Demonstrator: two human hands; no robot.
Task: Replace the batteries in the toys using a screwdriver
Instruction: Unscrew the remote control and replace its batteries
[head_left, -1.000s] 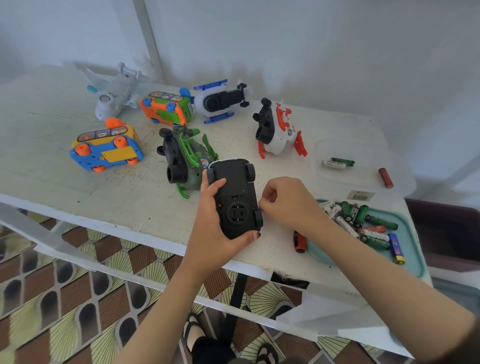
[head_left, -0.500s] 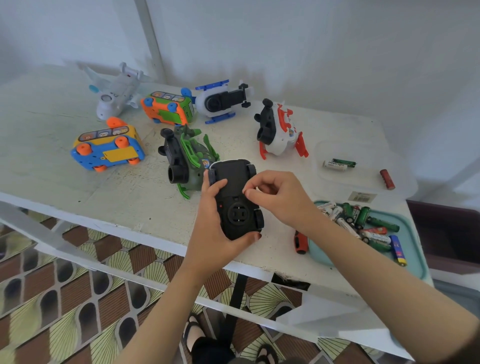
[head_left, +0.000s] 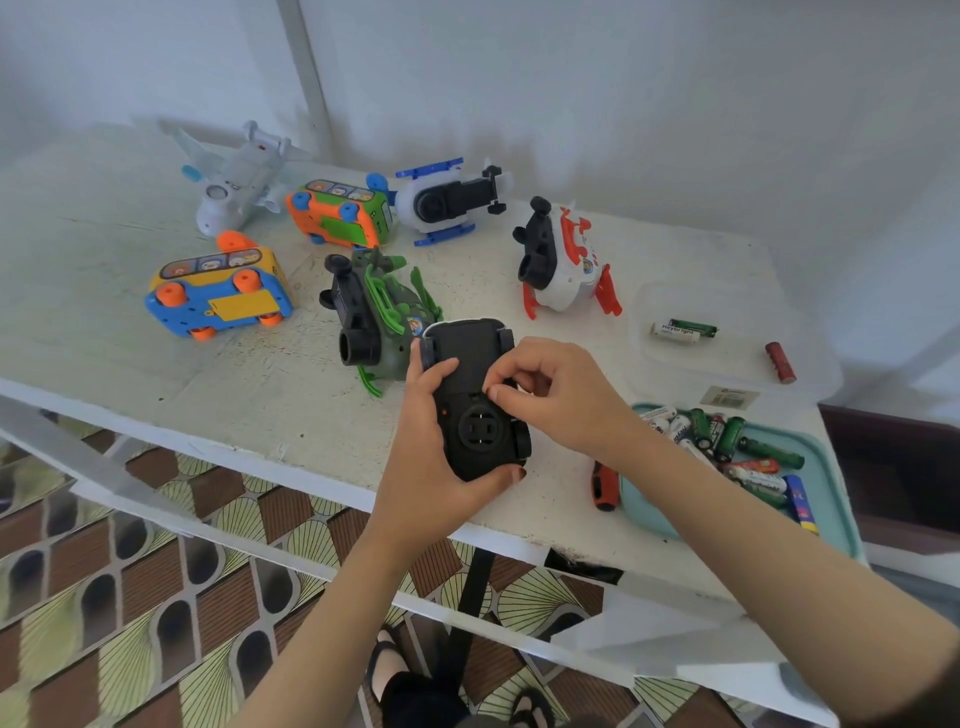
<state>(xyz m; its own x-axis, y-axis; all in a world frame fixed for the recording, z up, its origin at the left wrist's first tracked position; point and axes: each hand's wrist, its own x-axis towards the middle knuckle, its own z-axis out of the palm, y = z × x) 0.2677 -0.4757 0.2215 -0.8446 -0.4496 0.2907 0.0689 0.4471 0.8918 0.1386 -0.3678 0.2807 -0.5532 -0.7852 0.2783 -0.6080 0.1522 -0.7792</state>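
A black toy car (head_left: 475, 364) lies belly-up near the table's front edge. My left hand (head_left: 434, 441) grips it from the left and below, thumb on the underside. My right hand (head_left: 556, 395) hovers over the car's middle with curled fingers, its fingertips pinching at the underside; whether something small is between them cannot be told. An orange-and-black screwdriver (head_left: 605, 486) lies on the table just right of the car. Loose batteries (head_left: 727, 441) fill a teal tray (head_left: 826, 467) at the right.
Several other toys lie behind: a green one (head_left: 384, 312), a blue-yellow bus (head_left: 218, 291), an orange-green bus (head_left: 337, 213), a white plane (head_left: 239, 176), a blue-white one (head_left: 447, 200), a red-white one (head_left: 563, 260). A clear lid (head_left: 727, 358) holds two batteries (head_left: 683, 330); a red battery (head_left: 779, 356) lies beside.
My right hand moved left from beside the car onto its underside, then slightly down toward the middle. The left hand kept its grip and the car stayed in place.
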